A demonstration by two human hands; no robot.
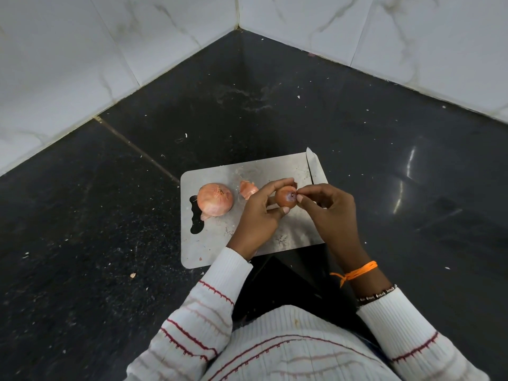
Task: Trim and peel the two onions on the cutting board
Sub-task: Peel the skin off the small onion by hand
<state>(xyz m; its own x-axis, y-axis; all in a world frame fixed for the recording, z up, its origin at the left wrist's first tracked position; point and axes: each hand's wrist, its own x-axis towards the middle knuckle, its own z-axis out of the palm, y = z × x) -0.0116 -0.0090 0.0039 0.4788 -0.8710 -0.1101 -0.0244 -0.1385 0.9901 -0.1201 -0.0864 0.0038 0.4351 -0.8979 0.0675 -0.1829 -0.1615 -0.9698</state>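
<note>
On the dark desk [110, 215] we see the steel cutting board [217, 248] carrying one unpeeled onion [215, 199] (knife [314, 167] at its far edge), while our left hand [258, 215] grips the smaller onion [286, 197] above it and right hand [330, 210] fingers [301, 198] pinch its skin.

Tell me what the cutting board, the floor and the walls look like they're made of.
Cutting board: apparently brushed stainless steel, judging by its thin grey sheet, dull sheen and cut-out handle. Floor: dark polished stone, maybe granite, with light speckles, a seam and glossy reflections. Walls: glossy white marble-look tiles with grey veins and grout lines.
</note>
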